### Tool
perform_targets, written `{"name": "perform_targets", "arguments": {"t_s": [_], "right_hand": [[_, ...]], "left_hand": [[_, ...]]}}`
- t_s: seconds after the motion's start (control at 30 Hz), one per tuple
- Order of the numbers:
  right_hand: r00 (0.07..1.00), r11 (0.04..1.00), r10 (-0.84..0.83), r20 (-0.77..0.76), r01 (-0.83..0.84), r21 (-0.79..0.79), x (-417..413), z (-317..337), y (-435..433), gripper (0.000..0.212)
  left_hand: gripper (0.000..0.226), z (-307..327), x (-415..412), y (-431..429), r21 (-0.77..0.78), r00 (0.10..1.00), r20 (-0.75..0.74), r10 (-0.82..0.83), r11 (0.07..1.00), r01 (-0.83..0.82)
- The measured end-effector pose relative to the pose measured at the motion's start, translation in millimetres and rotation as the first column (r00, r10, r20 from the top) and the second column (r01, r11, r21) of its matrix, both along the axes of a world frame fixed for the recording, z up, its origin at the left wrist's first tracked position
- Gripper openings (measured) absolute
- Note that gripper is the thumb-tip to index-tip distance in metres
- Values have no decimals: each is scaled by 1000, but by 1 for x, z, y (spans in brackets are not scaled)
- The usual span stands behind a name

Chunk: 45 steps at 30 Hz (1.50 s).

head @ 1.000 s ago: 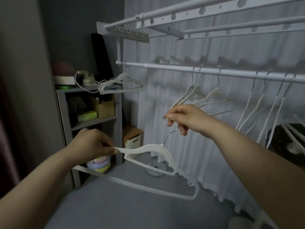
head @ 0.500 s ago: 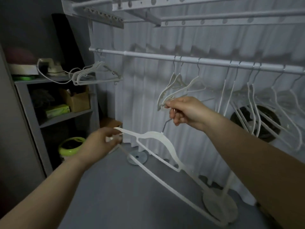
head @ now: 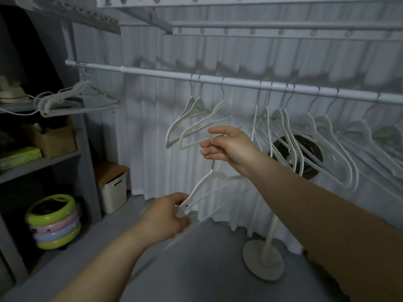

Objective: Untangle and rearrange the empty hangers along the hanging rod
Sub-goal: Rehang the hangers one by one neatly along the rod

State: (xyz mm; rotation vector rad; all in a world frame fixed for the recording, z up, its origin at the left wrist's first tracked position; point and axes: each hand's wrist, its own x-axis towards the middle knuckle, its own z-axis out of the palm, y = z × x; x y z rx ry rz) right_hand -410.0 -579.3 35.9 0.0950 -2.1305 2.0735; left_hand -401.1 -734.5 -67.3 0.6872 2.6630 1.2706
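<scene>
Hanger (head: 209, 182) held by both hands below rod (head: 239, 80); no legible writing

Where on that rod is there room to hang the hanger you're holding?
The hanging rod is bare between the bunched hangers at its left end and the three hangers above the right hand. A narrower gap follows those three. Farther right it is crowded.

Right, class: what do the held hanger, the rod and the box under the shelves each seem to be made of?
Held hanger: matt white body, probably plastic or flocked; its thin grey hook looks like metal wire.
Rod: smooth white tube with a soft sheen, likely painted or coated metal.
Box: pale smooth walls with a cut-out handle, probably plastic; its brown lid looks like wood or card.
</scene>
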Motion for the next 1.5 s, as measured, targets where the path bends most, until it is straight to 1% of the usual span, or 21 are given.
{"name": "perform_targets", "arguments": {"t_s": [0.13, 0.23, 0.37, 0.4, 0.43, 0.47, 0.5, 0.53, 0.57, 0.6, 0.63, 0.67, 0.7, 0.83, 0.9, 0.97, 1.07, 1.23, 1.4, 1.5], "right_hand": [[1000, 1000, -23, -7, 23, -7, -20, 5, 23, 22], [1000, 999, 2, -11, -2, 44, -39, 8, 40, 23], [1000, 979, 5, 9, -6, 205, -71, 17, 67, 30], [1000, 962, -18, -7, 19, 272, -81, 19, 74, 32], [997, 924, -53, -52, 69, 377, -91, 21, 81, 33], [988, 841, -87, -131, 144, 522, -100, 22, 89, 34], [970, 694, -98, -223, 227, 683, -109, 22, 97, 33], [953, 500, -82, -291, 292, 815, -117, 22, 105, 32], [944, 306, -54, -326, 326, 895, -123, 22, 111, 32], [943, 150, -26, -332, 332, 931, -128, 22, 116, 32], [946, 53, -7, -325, 325, 944, -132, 22, 121, 33], [946, 1, 5, -324, 324, 946, -136, 23, 126, 35], [939, -28, 16, -345, 345, 938, -140, 25, 132, 37], [872, -113, 29, -488, 488, 865, -152, 41, 157, 50], [848, -147, 0, -529, 524, 839, -157, 50, 170, 56], [821, -164, -46, -568, 555, 815, -162, 57, 181, 62], [797, -156, -108, -595, 577, 802, -169, 60, 191, 66], [791, -155, -89, -605, 589, 793, -174, 58, 200, 64], [738, -109, -42, -673, 666, 738, -178, 53, 208, 65], [756, -117, -34, -653, 646, 754, -175, 54, 207, 66]], "left_hand": [[31, 5, -17, 12, 25, 999, 8, 32, 999, -32], [34, 12, -36, 23, 16, 998, 17, 55, 998, -55], [28, 24, -64, 35, -46, 990, 6, 140, 989, -140], [25, 28, -70, 38, -65, 987, 2, 163, 985, -162], [22, 31, -77, 40, -83, 983, -4, 185, 979, -185], [21, 34, -84, 42, -97, 979, -13, 205, 974, -205], [21, 37, -90, 45, -106, 974, -23, 225, 968, -226], [21, 39, -95, 47, -114, 969, -34, 246, 962, -248], [20, 42, -100, 50, -119, 964, -45, 264, 956, -267], [19, 45, -105, 54, -117, 959, -57, 278, 952, -283], [20, 47, -109, 58, -104, 955, -67, 289, 950, -295], [22, 49, -114, 63, -86, 951, -72, 299, 948, -305], [25, 52, -117, 68, -65, 949, -71, 309, 947, -313], [31, 64, -134, 95, 25, 946, -57, 318, 948, -317], [32, 71, -144, 109, 116, 941, -63, 332, 939, -323], [32, 75, -153, 122, 218, 937, -73, 342, 922, -320], [32, 82, -166, 137, 301, 931, -96, 353, 901, -311], [31, 100, -186, 159, 345, 951, -86, 296, 904, -250], [37, 103, -200, 180, 354, 970, -37, 241, 911, -213], [36, 101, -203, 187, 340, 973, -34, 226, 918, -201]]}}
